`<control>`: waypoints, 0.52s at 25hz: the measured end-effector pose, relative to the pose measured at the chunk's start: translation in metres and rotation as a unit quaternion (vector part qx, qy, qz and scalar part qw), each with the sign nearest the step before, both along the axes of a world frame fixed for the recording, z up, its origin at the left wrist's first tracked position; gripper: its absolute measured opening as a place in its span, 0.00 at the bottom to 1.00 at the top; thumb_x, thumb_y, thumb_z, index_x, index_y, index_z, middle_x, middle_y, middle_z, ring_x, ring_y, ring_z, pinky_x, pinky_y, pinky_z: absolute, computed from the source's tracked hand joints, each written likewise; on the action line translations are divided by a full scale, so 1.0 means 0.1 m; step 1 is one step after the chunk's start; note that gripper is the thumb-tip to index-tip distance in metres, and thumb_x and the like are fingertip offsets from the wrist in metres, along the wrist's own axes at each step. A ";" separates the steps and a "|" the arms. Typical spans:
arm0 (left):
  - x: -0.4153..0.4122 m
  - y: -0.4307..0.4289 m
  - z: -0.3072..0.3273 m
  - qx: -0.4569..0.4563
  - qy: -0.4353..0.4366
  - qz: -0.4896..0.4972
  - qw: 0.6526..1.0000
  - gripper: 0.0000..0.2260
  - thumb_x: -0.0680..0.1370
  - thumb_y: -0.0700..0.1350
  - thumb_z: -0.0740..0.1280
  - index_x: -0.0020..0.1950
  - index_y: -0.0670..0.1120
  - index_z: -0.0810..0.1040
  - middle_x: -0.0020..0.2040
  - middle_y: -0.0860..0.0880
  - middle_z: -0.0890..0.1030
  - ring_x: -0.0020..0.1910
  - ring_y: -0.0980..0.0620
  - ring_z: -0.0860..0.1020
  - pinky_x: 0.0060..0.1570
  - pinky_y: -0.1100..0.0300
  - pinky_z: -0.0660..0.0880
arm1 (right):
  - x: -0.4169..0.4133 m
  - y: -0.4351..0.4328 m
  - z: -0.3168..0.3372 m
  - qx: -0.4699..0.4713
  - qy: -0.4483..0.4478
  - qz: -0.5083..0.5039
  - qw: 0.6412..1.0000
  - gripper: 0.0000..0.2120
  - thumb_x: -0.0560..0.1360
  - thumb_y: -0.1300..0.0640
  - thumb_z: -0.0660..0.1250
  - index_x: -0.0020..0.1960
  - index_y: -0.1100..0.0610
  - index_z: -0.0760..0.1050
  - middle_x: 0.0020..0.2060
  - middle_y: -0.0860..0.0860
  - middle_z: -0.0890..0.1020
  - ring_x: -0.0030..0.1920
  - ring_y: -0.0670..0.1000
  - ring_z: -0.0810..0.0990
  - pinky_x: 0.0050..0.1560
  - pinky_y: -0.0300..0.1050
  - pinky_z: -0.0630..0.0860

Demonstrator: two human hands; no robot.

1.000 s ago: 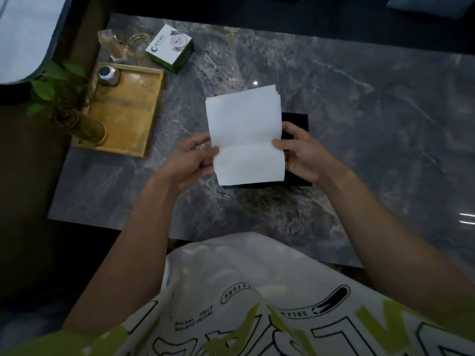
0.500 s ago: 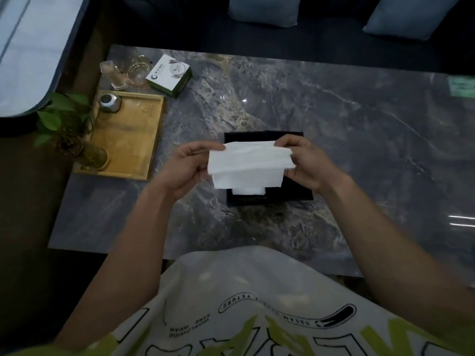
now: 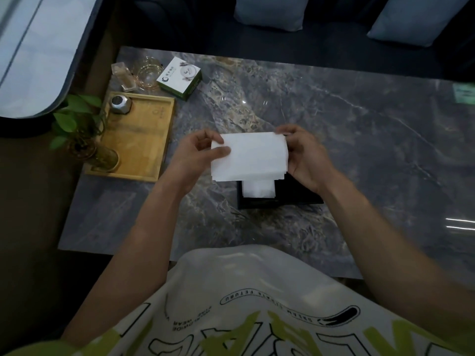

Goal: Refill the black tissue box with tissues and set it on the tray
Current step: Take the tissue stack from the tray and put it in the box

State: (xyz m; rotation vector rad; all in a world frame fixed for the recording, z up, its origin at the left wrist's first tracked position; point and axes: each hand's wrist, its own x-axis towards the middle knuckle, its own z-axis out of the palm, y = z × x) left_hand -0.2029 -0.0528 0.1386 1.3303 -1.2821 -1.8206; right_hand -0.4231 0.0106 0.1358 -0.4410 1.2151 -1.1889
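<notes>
The left hand pinches the left edge of a folded stack of white tissues, with the thumb on the near face and the fingers curled behind. The right hand clamps the right edge, its fingers wrapped over the top corner. The stack is held flat-on in the air, just above the black tissue box. A narrower white strip hangs from its lower edge in front of the box; whether the strip reaches inside cannot be told. The box stands on the worktop, near the middle, mostly hidden behind the tissues and the right wrist.

The wooden tray lies well apart to the left, at the worktop's left edge. It carries a small metal-capped jar at its far corner and a leafy plant in a glass vase at its near left corner. Beyond the tray stand clear glass pieces and a white-and-green carton with a round logo; its print is too small to read.

The person's shirt is white with green and black lettering, upside down and blurred. The worktop is grey veined marble, glossy. A dark sofa with pale blue cushions runs along its far side.
</notes>
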 end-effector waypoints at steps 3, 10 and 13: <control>0.00 0.00 -0.03 -0.005 0.005 0.007 1.000 0.12 0.73 0.32 0.70 0.39 0.47 0.74 0.44 0.49 0.80 0.41 0.50 0.78 0.30 0.62 0.74 | 0.03 0.02 -0.02 0.019 0.033 0.009 0.999 0.07 0.80 0.53 0.63 0.58 0.49 0.75 0.42 0.48 0.82 0.37 0.47 0.81 0.37 0.42 0.78; 0.01 -0.01 -0.08 -0.004 -0.043 -0.072 0.996 0.18 0.72 0.46 0.72 0.59 0.60 0.77 0.55 0.47 0.81 0.53 0.46 0.80 0.46 0.53 0.77 | -0.02 0.06 -0.06 0.007 0.193 0.126 0.973 0.20 0.71 0.66 0.73 0.62 0.57 0.74 0.50 0.57 0.84 0.49 0.55 0.85 0.46 0.51 0.82; -0.01 -0.02 -0.03 0.007 -0.096 -0.148 0.984 0.16 0.72 0.54 0.71 0.59 0.56 0.80 0.56 0.49 0.82 0.54 0.49 0.81 0.52 0.52 0.77 | -0.02 0.00 0.03 -0.013 0.203 0.174 0.963 0.20 0.71 0.66 0.73 0.61 0.56 0.75 0.46 0.54 0.85 0.46 0.52 0.85 0.45 0.47 0.82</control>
